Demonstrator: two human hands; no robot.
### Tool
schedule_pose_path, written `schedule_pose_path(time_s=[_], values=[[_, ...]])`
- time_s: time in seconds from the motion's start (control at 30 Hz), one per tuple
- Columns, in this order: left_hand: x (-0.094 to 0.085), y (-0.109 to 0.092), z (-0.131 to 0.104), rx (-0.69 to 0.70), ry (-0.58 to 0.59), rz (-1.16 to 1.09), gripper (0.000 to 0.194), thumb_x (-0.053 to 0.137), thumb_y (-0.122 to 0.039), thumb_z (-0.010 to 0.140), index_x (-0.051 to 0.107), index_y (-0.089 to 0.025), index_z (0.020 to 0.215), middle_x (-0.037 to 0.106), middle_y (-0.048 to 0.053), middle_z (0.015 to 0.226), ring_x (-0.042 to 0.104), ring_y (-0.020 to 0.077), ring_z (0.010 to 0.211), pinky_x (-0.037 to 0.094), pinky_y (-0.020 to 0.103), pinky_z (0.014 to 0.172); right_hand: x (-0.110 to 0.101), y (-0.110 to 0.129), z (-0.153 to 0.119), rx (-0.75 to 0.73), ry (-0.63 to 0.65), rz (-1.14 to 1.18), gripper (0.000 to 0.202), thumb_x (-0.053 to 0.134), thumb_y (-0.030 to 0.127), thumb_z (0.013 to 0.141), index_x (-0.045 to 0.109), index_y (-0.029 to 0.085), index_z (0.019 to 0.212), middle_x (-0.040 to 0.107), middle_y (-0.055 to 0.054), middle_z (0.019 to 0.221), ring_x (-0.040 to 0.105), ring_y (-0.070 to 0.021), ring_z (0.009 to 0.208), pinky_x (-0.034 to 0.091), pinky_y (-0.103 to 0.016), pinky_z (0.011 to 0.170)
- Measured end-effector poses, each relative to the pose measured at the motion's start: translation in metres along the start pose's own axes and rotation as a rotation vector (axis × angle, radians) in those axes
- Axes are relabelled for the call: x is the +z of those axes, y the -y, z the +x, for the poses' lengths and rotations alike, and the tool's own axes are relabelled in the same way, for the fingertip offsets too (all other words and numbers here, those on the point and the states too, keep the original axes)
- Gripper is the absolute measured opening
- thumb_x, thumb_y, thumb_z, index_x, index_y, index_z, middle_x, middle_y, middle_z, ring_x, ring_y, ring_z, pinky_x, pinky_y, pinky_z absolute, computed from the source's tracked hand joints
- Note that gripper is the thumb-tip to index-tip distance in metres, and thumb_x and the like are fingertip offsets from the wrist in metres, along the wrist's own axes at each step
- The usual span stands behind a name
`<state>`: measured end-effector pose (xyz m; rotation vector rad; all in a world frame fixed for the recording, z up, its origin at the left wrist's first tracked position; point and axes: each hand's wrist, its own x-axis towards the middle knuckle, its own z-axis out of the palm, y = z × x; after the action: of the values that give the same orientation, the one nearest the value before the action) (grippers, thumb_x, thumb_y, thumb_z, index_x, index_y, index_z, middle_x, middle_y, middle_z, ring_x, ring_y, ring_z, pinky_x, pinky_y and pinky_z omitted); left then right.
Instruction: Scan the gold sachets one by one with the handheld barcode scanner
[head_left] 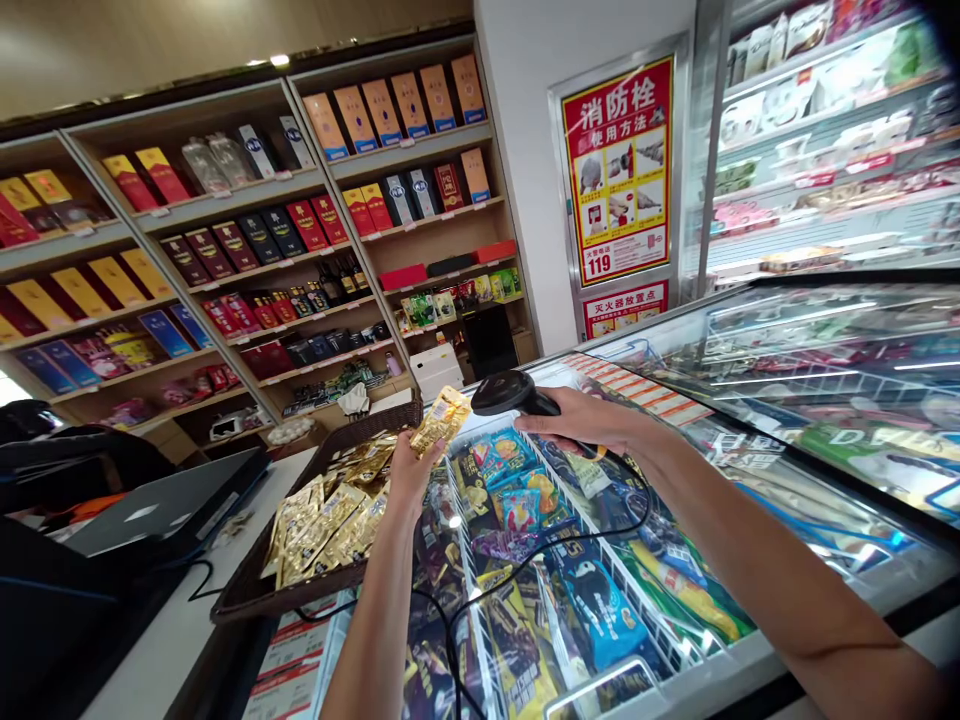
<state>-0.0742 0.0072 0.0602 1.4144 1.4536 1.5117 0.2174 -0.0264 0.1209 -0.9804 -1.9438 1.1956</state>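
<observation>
My left hand (414, 468) grips a shiny gold foil snack packet (441, 420) by its lower end and holds it up. In my right hand (574, 415) is a black handheld barcode scanner (504, 392), its head pointing left toward the packet, a small gap between them. The scanner's cable (540, 550) loops down across the freezer's glass top. Just left of my left hand, a brown woven basket (255, 600) holds many similar gold packets (330, 525). Part of my right fingers is hidden behind the scanner handle.
Below my arms is a glass-topped chest freezer (720, 640) with bagged ice creams in wire baskets. A white counter (150, 625) carries a dark laptop-like device (161, 500) at left. Shelves of boxed goods (259, 240) stand behind, beside a red fire-hydrant poster (619, 170).
</observation>
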Motion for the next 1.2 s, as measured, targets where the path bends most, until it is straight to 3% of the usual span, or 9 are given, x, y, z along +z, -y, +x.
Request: schedule_pose_path(time_s=[0.63,0.97,1.07,1.2], values=[[0.001,0.009,-0.002,-0.016,0.007,0.066,0.046,0.079,-0.039,0.067,0.055,-0.019,0.100,0.064,0.004,0.094,0.060,0.0178,0.082,0.040,0.025,0.067,0.002,0.002,-0.001,0.013,-0.008,-0.048,0.049,0.066,0.065,0.077,0.052,0.020,0.089,0.050,0.006,0.054,0.039,-0.0078,0.041,0.029,-0.021,0.042],[0.006,0.013,-0.002,-0.127,-0.030,-0.155,0.045,0.087,-0.027,0.059,0.058,-0.018,0.093,0.067,0.002,0.082,0.062,0.0166,0.073,0.047,0.029,0.068,-0.001,0.003,-0.004,0.025,0.026,-0.026,0.050,0.065,0.067,0.077,0.048,0.021,0.086,0.049,0.007,0.052,0.039,-0.0081,0.040,0.029,-0.021,0.040],[-0.003,0.015,0.009,-0.182,-0.109,-0.305,0.035,0.083,-0.019,0.064,0.056,-0.018,0.086,0.067,0.004,0.082,0.065,0.0161,0.075,0.052,0.032,0.073,-0.002,0.006,-0.007,0.035,0.020,-0.033,0.050,0.064,0.067,0.077,0.047,0.020,0.082,0.049,0.006,0.052,0.038,-0.0073,0.040,0.029,-0.022,0.042],[-0.036,0.012,0.025,-0.188,-0.314,-0.490,0.029,0.072,-0.008,0.072,0.049,-0.021,0.081,0.062,0.001,0.084,0.065,0.0159,0.088,0.056,0.032,0.082,-0.005,0.008,-0.009,0.029,-0.005,-0.043,0.052,0.066,0.068,0.075,0.046,0.020,0.078,0.050,0.005,0.054,0.038,-0.0071,0.041,0.029,-0.022,0.043]])
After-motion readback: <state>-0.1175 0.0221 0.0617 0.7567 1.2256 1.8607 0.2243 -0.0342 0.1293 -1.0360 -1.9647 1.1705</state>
